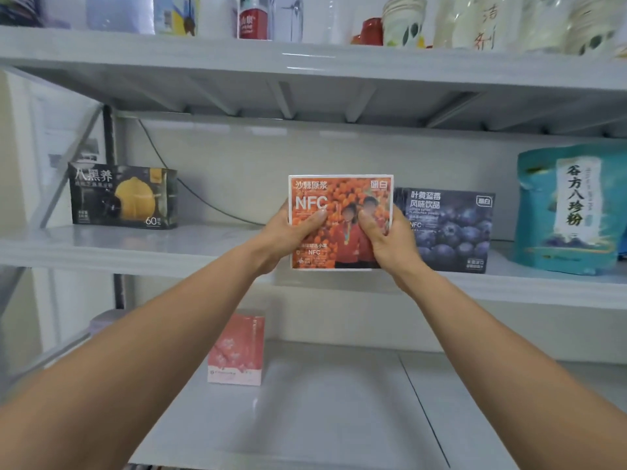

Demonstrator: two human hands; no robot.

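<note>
Two thumbs lie across the printed front of one orange box (pixel 339 195): the fingers (pixel 317 218) of my left hand (pixel 288 232) curl round its left edge, and my right hand (pixel 390 240) grips its right edge the same way, so both hands are clamped on it. I see the box upright, face toward me, at the front lip of the middle shelf (pixel 135 247); whether its base rests on the shelf I cannot tell. Just beside it, partly behind its right edge, stands one dark blue box (pixel 454 232) printed with blueberries. Further right is one teal pouch (pixel 570 212), upright. Well apart on the left stands one black box (pixel 122 198) with a yellow picture, and a dark cable (pixel 193 198) runs along the pale wall behind it. I count three grey shelves. On the lower shelf (pixel 339 401) stands one pink box (pixel 237 351); the upper shelf (pixel 305 72) carries two stacks of paper cups (pixel 403 18) and a red-labelled bottle (pixel 252 23).
</note>
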